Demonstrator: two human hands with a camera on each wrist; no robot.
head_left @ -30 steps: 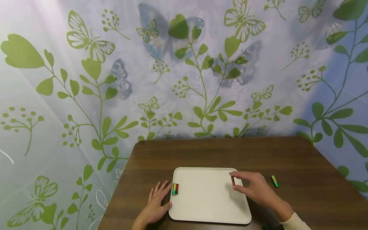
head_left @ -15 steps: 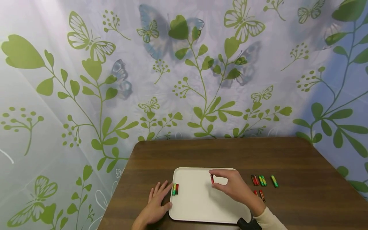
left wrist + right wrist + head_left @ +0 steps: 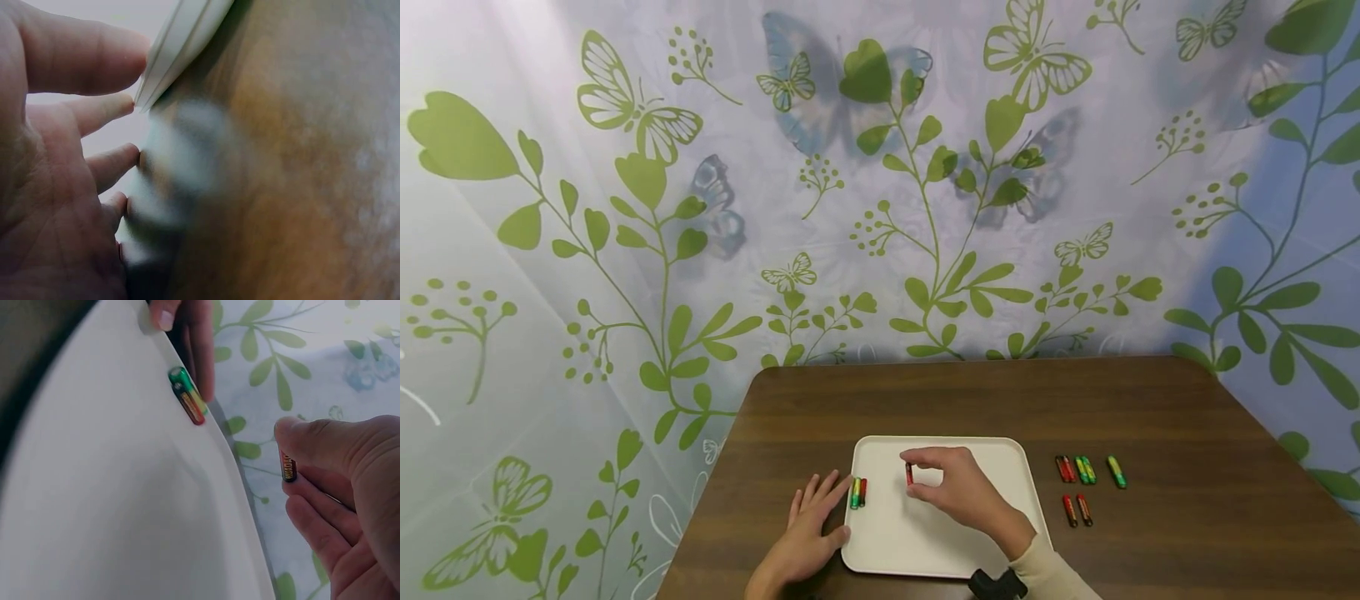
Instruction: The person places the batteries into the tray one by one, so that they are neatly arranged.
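Observation:
My right hand [image 3: 958, 490] pinches a red and black battery [image 3: 909, 474] upright between thumb and fingers, over the left half of the white tray [image 3: 940, 550]. In the right wrist view the same battery [image 3: 288, 465] shows its dark printed lower end. Against the tray's left rim lie a green and yellow battery [image 3: 855, 492] and a red and black one [image 3: 862, 492], side by side. My left hand [image 3: 805, 533] rests at that rim with fingers spread, thumb and index fingertip touching the tray edge; the left wrist view shows its straight fingers [image 3: 112, 165].
Right of the tray, on the brown wooden table [image 3: 970, 400], lie red batteries [image 3: 1065, 469], green and yellow batteries [image 3: 1086, 470], a lone green one [image 3: 1116, 472] and two more red batteries [image 3: 1077, 510] nearer me. A patterned curtain [image 3: 865, 208] hangs behind the table.
My right hand has carried the red battery leftward across the tray from its right edge, uncovering the batteries on the table at right. The left hand has stayed put.

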